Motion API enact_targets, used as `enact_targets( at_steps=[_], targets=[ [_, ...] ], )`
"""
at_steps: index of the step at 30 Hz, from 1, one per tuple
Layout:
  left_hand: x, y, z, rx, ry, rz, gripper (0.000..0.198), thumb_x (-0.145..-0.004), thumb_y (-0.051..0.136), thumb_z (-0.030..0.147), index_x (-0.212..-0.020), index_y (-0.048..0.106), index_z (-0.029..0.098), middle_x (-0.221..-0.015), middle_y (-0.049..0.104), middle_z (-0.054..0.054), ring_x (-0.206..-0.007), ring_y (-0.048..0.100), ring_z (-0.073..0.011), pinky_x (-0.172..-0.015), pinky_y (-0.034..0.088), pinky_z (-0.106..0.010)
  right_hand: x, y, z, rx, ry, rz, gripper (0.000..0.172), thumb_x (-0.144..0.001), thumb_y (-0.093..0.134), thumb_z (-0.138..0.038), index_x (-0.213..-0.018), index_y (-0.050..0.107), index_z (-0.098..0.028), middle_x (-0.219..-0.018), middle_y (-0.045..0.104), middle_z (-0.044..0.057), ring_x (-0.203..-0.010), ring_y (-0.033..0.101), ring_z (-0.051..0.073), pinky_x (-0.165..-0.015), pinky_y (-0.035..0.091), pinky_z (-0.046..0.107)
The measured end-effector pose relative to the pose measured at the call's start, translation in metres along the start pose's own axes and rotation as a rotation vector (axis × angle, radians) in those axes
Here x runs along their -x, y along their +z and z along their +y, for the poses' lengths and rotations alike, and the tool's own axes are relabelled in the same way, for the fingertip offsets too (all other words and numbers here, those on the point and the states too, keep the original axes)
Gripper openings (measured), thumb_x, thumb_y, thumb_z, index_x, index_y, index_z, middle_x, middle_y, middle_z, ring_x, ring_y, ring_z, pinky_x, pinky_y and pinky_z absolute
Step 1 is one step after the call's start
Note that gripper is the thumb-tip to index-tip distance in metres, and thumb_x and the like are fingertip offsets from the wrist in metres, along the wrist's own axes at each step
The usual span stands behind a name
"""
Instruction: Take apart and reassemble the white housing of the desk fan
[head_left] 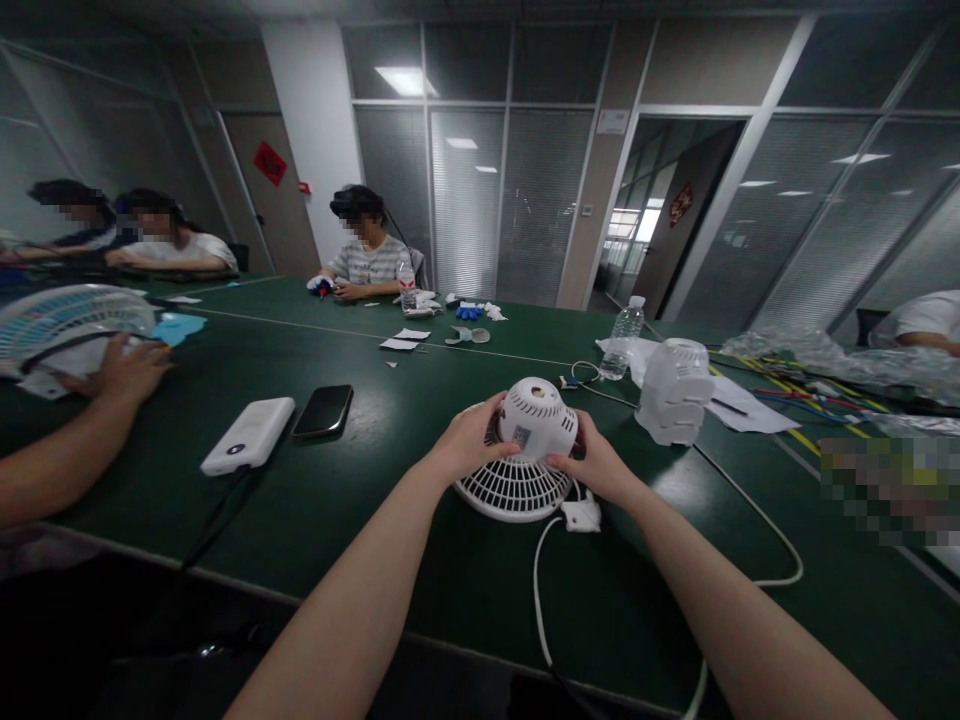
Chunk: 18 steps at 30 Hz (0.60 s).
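A white rounded fan housing with vent slots and a small label sits above a white round fan grille, which lies on the green table. My left hand wraps round the housing's left side. On its right side, my right hand grips it too, thumb at the lower front. A white plug-like block with a cable is just right of the grille. Farther right stands a white plastic base.
A white power bank and a black phone lie on the green table at left. Behind the base stands a bottle. A neighbour's hand touches another fan. Cables and plastic wrap lie right; people sit beyond.
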<state>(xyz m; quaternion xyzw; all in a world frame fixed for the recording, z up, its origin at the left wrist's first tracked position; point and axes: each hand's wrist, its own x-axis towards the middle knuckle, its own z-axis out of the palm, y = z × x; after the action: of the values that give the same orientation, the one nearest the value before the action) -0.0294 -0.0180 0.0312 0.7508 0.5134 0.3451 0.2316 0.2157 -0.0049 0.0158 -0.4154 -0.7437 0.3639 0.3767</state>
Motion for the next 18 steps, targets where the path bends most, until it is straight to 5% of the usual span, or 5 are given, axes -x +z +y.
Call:
enact_targets(
  at_steps=[5, 11, 14, 18],
  targets=[
    [0.001, 0.001, -0.004, -0.030, 0.012, 0.018, 0.086, -0.069, 0.075, 0.028, -0.143, 0.033, 0.028, -0.130, 0.059, -0.010, -0.123, 0.054, -0.0304, -0.103, 0.042, -0.052, 0.001, -0.002, 0.006, 0.018, -0.018, -0.029, 0.075, -0.067, 0.076, -0.021, -0.130, 0.036, -0.025, -0.134, 0.053, 0.010, -0.125, 0.051, 0.026, -0.103, 0.044, 0.047],
    [0.000, 0.002, -0.013, -0.163, 0.067, 0.147, 0.087, -0.068, 0.077, 0.038, -0.141, 0.032, 0.024, -0.134, 0.055, -0.011, -0.127, 0.049, -0.0296, -0.107, 0.037, -0.051, -0.002, 0.009, 0.009, 0.118, -0.013, 0.116, 0.077, -0.065, 0.078, -0.024, -0.131, 0.038, -0.025, -0.127, 0.058, 0.008, -0.117, 0.057, 0.025, -0.100, 0.047, 0.045],
    [0.002, 0.005, -0.009, -0.186, 0.083, 0.196, 0.064, -0.070, 0.075, 0.039, -0.125, 0.049, 0.022, -0.126, 0.059, -0.009, -0.117, 0.055, -0.0271, -0.100, 0.043, -0.046, -0.004, 0.020, 0.012, 0.175, -0.002, 0.257, 0.078, -0.065, 0.078, -0.028, -0.132, 0.038, -0.025, -0.125, 0.059, 0.009, -0.115, 0.058, 0.025, -0.099, 0.047, 0.045],
    [0.004, 0.010, 0.003, -0.114, 0.130, 0.076, 0.029, -0.080, 0.066, 0.033, -0.106, 0.058, 0.022, -0.110, 0.064, -0.004, -0.102, 0.061, -0.0214, -0.092, 0.049, -0.039, -0.005, 0.026, 0.014, 0.181, 0.003, 0.316, 0.083, -0.066, 0.076, -0.031, -0.136, 0.032, -0.023, -0.130, 0.055, 0.012, -0.118, 0.057, 0.027, -0.099, 0.047, 0.045]
  ],
)
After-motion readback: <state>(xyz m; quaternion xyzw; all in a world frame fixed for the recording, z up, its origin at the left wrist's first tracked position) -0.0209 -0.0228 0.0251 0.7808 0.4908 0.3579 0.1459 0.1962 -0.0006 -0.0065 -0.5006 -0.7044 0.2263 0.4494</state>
